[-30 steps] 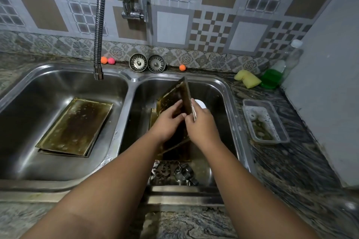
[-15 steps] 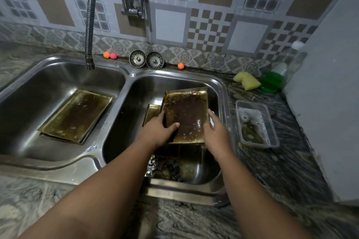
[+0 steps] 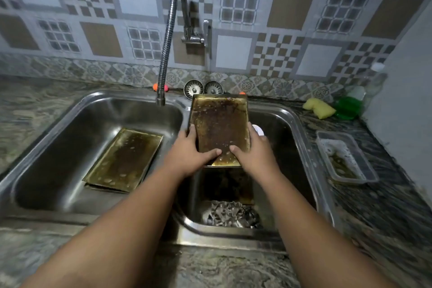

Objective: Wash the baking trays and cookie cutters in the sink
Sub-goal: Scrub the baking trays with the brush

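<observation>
A greasy, browned baking tray is held up over the divider between the two basins of the steel sink. My left hand grips its left edge and my right hand its right edge, thumbs on the tray's face. Another dirty tray lies flat in the left basin on top of a further one. A dark tray rests in the right basin below the held one. Several metal cookie cutters are piled at the front of the right basin.
A flexible tap hose hangs over the left basin's back edge. Two strainers lean on the wall. A yellow sponge, a green soap bottle and a clear plastic container sit on the counter to the right.
The held tray went from standing on edge in the right basin to facing me, then rose and shifted left toward the divider. Both hands stayed on it.
</observation>
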